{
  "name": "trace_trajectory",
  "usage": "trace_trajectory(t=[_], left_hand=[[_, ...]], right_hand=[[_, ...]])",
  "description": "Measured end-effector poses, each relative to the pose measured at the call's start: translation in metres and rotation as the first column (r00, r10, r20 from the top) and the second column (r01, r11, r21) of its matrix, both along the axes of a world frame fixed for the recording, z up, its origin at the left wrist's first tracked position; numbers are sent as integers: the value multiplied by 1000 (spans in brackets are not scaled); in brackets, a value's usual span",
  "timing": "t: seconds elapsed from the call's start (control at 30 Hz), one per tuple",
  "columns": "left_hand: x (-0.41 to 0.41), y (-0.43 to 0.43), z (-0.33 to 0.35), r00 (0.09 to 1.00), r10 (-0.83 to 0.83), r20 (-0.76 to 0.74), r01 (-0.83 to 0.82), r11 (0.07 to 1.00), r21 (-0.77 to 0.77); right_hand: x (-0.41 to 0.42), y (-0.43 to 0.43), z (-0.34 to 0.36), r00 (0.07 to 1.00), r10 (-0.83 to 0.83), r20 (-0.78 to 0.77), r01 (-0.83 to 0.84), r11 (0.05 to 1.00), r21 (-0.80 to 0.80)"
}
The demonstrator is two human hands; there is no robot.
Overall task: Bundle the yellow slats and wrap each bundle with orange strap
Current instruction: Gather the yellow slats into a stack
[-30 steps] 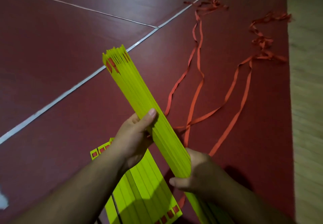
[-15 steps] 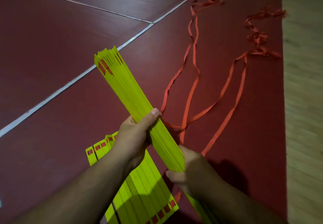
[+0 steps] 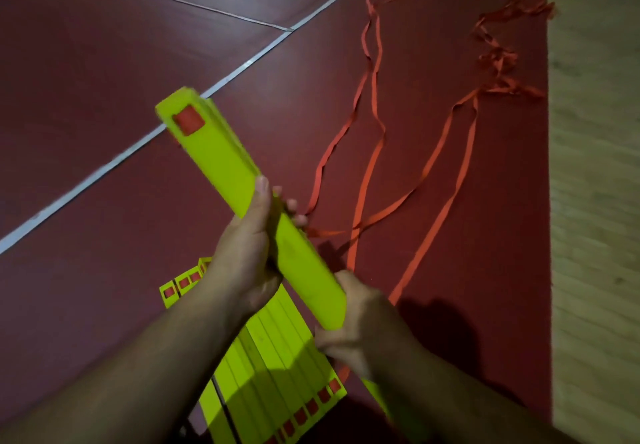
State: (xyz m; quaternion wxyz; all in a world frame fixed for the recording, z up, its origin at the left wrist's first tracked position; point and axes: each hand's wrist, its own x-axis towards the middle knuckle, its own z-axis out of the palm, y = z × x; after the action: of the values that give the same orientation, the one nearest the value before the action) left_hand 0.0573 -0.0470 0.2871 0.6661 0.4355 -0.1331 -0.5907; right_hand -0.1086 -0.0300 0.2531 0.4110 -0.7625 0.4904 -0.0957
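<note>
I clamp my left hand (image 3: 247,246) and right hand (image 3: 360,325) on the slat bundle (image 3: 221,156), apparently squared; next I need the strap (image 3: 375,145) lying right.

Yellow slats (image 3: 221,156) with red square holes, orange strap (image 3: 377,145), maroon floor (image 3: 104,62).

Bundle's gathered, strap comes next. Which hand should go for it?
Right, probably. The orange straps lie on the same side as the right hand, just beyond it. The left hand grips the slat bundle at mid-length, where it could likely carry it alone.
</note>
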Motion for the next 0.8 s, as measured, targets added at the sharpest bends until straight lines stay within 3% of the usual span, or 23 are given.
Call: trace_trajectory(t=[0.1,0.17,0.33,0.43,0.5,0.67,0.8], left_hand=[[12,3,2,977,-204,-67,197,976,-88],[10,6,2,964,-226,-140,203,966,-162],[3,2,10,1000,-15,-16,13,991,-133],[-4,1,9,1000,17,1,-17,997,-79],[-4,1,7,1000,17,9,-17,999,-33],[2,3,4,996,24,-88,-24,1000,-9],[-3,9,7,977,-91,-192,75,993,-87]], right_hand=[[-8,-7,12,973,52,226,-141,906,400],[-12,-8,17,956,30,293,-191,820,539],[-6,-6,5,968,-58,243,-27,942,334],[-1,6,-5,994,10,107,-25,990,138],[0,4,-6,996,11,86,-18,996,88],[-9,-10,7,978,-4,208,-61,950,305],[-15,-14,19,950,1,311,-179,821,543]])
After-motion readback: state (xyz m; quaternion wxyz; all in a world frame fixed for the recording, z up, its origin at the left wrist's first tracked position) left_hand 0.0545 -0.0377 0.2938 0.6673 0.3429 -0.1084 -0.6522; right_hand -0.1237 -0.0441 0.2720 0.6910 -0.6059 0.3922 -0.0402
